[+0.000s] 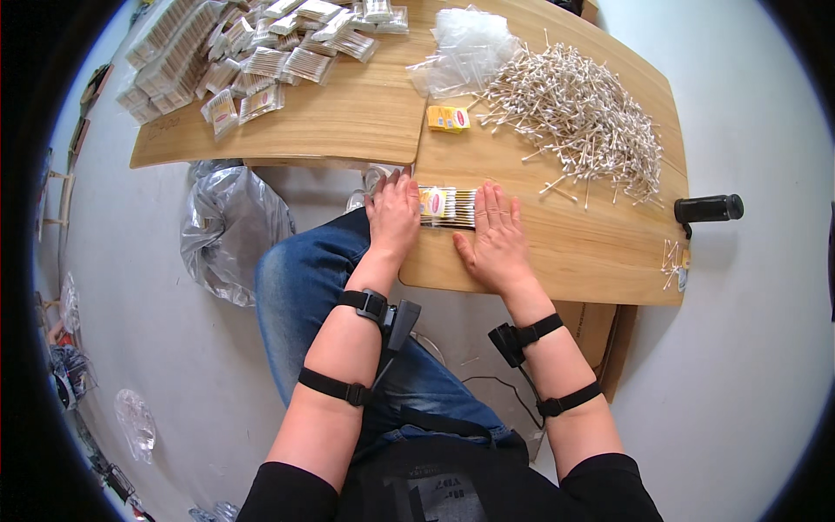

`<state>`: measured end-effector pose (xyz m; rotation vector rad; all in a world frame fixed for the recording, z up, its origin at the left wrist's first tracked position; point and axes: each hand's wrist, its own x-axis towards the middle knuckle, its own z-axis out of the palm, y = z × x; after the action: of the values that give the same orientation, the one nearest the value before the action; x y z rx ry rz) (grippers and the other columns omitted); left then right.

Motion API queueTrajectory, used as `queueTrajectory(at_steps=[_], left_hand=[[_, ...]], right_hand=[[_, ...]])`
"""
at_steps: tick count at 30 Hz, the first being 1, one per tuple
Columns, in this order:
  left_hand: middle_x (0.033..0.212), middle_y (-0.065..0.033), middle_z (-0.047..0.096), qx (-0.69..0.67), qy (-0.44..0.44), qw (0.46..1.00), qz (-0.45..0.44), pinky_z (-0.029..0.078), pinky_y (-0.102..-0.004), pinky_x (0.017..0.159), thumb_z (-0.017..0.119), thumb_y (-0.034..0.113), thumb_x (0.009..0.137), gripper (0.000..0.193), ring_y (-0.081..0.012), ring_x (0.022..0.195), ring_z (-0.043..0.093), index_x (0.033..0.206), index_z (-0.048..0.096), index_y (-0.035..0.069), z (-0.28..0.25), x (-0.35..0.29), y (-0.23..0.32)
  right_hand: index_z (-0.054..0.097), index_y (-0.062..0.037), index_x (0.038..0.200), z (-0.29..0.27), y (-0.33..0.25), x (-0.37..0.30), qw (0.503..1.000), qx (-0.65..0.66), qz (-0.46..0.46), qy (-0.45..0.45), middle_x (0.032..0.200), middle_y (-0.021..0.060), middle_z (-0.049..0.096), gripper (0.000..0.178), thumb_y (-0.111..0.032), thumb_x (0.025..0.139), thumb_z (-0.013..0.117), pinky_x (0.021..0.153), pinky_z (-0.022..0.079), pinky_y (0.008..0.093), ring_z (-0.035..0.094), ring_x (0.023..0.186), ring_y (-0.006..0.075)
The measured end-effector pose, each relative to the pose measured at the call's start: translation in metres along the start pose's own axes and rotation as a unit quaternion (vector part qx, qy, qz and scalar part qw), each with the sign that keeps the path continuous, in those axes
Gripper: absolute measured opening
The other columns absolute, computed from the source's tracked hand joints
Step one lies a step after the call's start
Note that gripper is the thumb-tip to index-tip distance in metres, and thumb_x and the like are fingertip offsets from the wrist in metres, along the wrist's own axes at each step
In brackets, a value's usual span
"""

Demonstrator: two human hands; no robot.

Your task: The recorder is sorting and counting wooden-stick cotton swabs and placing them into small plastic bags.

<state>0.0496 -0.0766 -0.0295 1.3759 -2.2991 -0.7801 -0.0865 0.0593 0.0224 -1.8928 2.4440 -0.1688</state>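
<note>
A small packet of cotton swabs (461,207) with a yellow and white card lies flat on the wooden table, between my two hands. At its left end, my left hand (396,216) rests with straight fingers along the edge of the packet. My right hand (497,233) lies palm down against the other end, fingers stretched out and thumb apart. Neither hand is closed around the packet. A little beyond it sits a stack of yellow cards (449,118).
Loose cotton swabs (583,117) form a big heap at the far right, beside clear plastic bags (474,43). Filled swab packets (287,61) pile up at the far left. A black cylinder (709,208) stands off the table's right edge. A grey plastic bag (233,226) sits below the left tabletop.
</note>
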Motion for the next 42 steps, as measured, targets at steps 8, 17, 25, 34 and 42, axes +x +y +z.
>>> queueTrajectory(at_steps=[8,17,25,34,42], left_hand=[[0.143,-0.0114,0.050,0.023,-0.003,1.000,0.014,0.025,-0.0647,0.111,0.035,0.037,0.106,0.046,-0.0330,0.137,0.039,0.142,0.047,0.012,-0.005,0.001,-0.001],[0.141,-0.0101,0.053,0.035,0.002,0.999,0.018,0.024,-0.0647,0.111,0.038,0.035,0.105,0.043,-0.0322,0.136,0.041,0.137,0.051,0.010,-0.007,0.001,0.006],[0.135,-0.0134,0.057,0.013,0.039,0.999,0.002,0.028,-0.0584,0.111,0.038,0.033,0.105,0.042,-0.0321,0.134,0.044,0.131,0.056,0.005,-0.001,0.001,0.008],[0.109,-0.0213,0.067,-0.280,0.126,0.933,-0.185,0.049,-0.0409,0.088,0.049,0.031,0.103,0.038,-0.0349,0.101,0.063,0.108,0.063,-0.004,-0.018,0.006,-0.012],[0.075,-0.0045,0.066,-0.429,0.033,0.862,-0.267,0.048,-0.0253,0.059,0.067,0.048,0.092,0.050,-0.0102,0.062,0.058,0.101,0.062,-0.001,-0.015,-0.006,-0.025]], right_hand=[[0.025,0.0058,0.151,-0.002,0.003,0.006,1.000,0.011,-0.008,-0.011,0.158,0.0228,0.026,0.082,-0.049,0.095,0.049,0.121,0.012,0.0512,0.022,0.149,0.0336],[0.030,0.0065,0.150,0.008,-0.017,0.004,0.999,0.016,-0.034,0.007,0.159,0.0202,0.025,0.086,-0.055,0.093,0.050,0.122,0.007,0.0504,0.017,0.151,0.0291],[0.029,0.0070,0.149,0.000,-0.031,0.010,0.999,0.031,0.009,-0.008,0.159,0.0209,0.026,0.089,-0.054,0.090,0.054,0.121,0.008,0.0504,0.019,0.150,0.0306],[0.031,0.0071,0.148,0.007,-0.026,0.013,0.991,0.092,0.023,0.094,0.154,0.0229,0.034,0.080,-0.042,0.092,0.060,0.119,0.019,0.0523,0.030,0.145,0.0353],[0.032,0.0071,0.148,0.009,-0.031,0.010,0.995,0.069,0.015,0.072,0.155,0.0242,0.033,0.080,-0.044,0.092,0.058,0.119,0.017,0.0533,0.029,0.145,0.0368]])
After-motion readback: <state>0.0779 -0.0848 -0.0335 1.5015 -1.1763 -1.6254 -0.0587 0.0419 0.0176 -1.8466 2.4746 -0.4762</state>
